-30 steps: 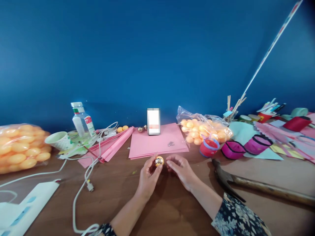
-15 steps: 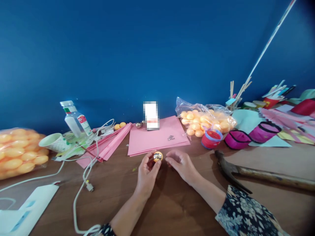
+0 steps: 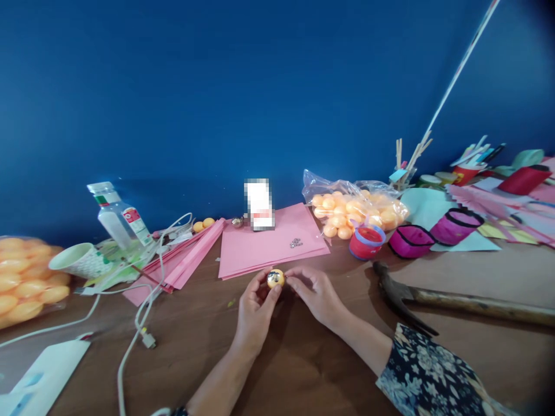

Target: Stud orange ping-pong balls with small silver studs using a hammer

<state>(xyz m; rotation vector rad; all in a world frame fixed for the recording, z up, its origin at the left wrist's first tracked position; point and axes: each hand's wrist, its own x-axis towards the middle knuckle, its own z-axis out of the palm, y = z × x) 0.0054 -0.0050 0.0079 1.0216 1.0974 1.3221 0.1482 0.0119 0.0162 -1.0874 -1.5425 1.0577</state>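
Note:
A small orange ball (image 3: 276, 279) with shiny silver pieces on its face is pinched between the thumb and fingers of my left hand (image 3: 256, 309). Just to its right, my right hand (image 3: 317, 293) has its thumb and index fingertips pressed together close to the ball; whatever they hold is too small to make out. Beyond both hands lie pink paper sheets (image 3: 260, 248), with a small cluster of silver bits (image 3: 296, 243) on them. A silver-covered ball (image 3: 237, 222) sits at the back left of the sheets.
A hammer (image 3: 468, 302) lies at the right. Behind it stand a red and purple pot (image 3: 366, 242), magenta fabric rings (image 3: 411, 241) and a bag of orange balls (image 3: 347, 211). Leftward are a white cable (image 3: 121, 370), a tipped paper cup (image 3: 78, 260), a bottle (image 3: 113, 216) and another ball bag (image 3: 26, 283).
My right hand's fingertips have come closer to the ball. The ball has turned slightly in my left hand. The whole view has shifted a little.

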